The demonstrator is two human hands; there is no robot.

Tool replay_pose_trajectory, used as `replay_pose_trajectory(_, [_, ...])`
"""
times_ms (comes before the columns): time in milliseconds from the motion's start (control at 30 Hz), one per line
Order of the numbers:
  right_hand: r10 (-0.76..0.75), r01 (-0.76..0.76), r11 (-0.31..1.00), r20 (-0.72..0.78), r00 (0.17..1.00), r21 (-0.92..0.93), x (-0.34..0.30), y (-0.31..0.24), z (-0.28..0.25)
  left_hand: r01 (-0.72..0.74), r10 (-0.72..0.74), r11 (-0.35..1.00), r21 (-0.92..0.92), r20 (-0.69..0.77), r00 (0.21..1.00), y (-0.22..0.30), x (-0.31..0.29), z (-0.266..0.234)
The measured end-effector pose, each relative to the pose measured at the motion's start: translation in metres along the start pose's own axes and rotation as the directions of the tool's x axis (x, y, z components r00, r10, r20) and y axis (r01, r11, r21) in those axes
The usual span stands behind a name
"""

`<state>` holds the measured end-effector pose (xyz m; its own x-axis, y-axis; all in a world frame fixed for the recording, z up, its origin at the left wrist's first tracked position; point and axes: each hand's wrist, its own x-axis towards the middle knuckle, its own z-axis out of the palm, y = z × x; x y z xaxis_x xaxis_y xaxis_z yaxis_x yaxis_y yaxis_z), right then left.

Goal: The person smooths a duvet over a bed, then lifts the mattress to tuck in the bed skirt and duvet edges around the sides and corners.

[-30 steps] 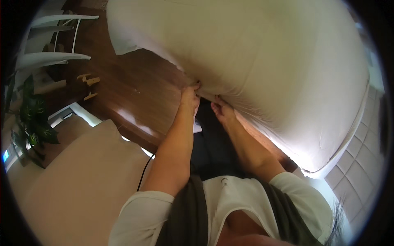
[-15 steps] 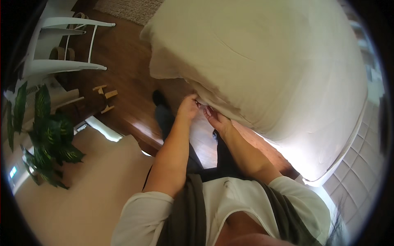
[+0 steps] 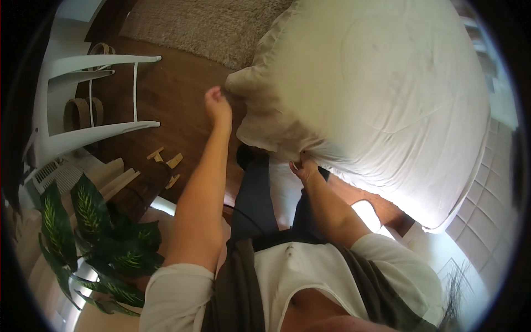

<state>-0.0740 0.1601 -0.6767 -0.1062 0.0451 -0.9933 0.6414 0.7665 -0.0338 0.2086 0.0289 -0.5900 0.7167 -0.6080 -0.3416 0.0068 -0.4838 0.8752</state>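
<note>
A cream fitted sheet [image 3: 365, 105] covers the mattress in front of me, its loose edge hanging in folds along the near left side. My right hand [image 3: 304, 167] pinches the hem of this sheet at the near edge. Farther out, beside the sheet's bunched left corner, is my left hand [image 3: 217, 106], its fingers curled closed. Whether it has hold of any cloth cannot be made out.
To the left stands a white chair-like frame [image 3: 105, 130] with woven baskets behind it. A leafy plant [image 3: 121, 249] and a small wooden stand [image 3: 166, 166] are nearer. A shaggy rug [image 3: 188, 27] lies beyond the wooden floor; a padded headboard [image 3: 475, 205] is at right.
My left hand has left the spot beside my right hand and reached forward and left toward the sheet's corner. The right hand stays on the hem. The view has shifted a little.
</note>
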Motion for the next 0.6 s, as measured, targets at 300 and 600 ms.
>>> replay_pose_trajectory(300, [0.201, 0.509, 0.564, 0.707, 0.679, -0.650, -0.244, -0.015, 0.136, -0.068, -0.064, 0.964, 0.256, 0.474, 0.878, 0.028, 0.075, 0.068])
replay_pose_trajectory(600, [-0.407, 0.797, 0.561, 0.763, 0.502, -0.224, -0.272, -0.125, 0.224, 0.275, -0.455, 0.887, 0.371, 0.600, 0.658, 0.042, 0.111, 0.127])
